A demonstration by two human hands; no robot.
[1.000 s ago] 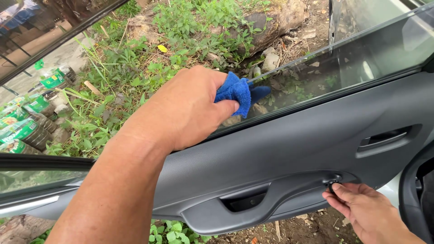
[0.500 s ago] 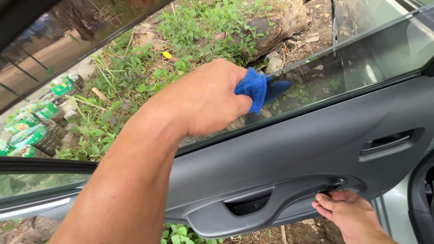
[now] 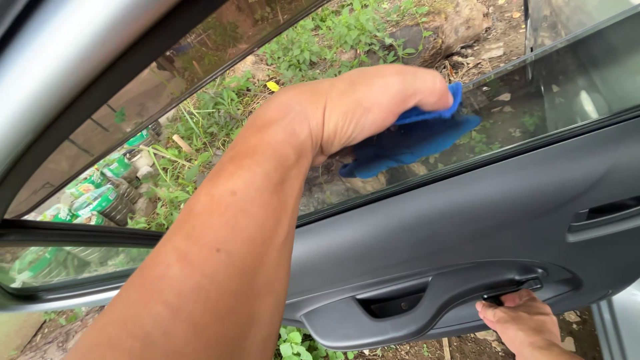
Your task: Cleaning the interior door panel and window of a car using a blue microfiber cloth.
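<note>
The left hand (image 3: 373, 100) clenched a blue cloth (image 3: 413, 137), which lay under its fingers over the window glass (image 3: 533, 100) edge. The right hand (image 3: 523, 320) curled its fingers on the window crank (image 3: 510, 290).

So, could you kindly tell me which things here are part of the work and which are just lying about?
In use:
- blue cloth, held by the left hand
- window glass
- door armrest, touched by the right hand

Lying about:
- green-labelled bottles
- weeds
- yellow leaf
</note>
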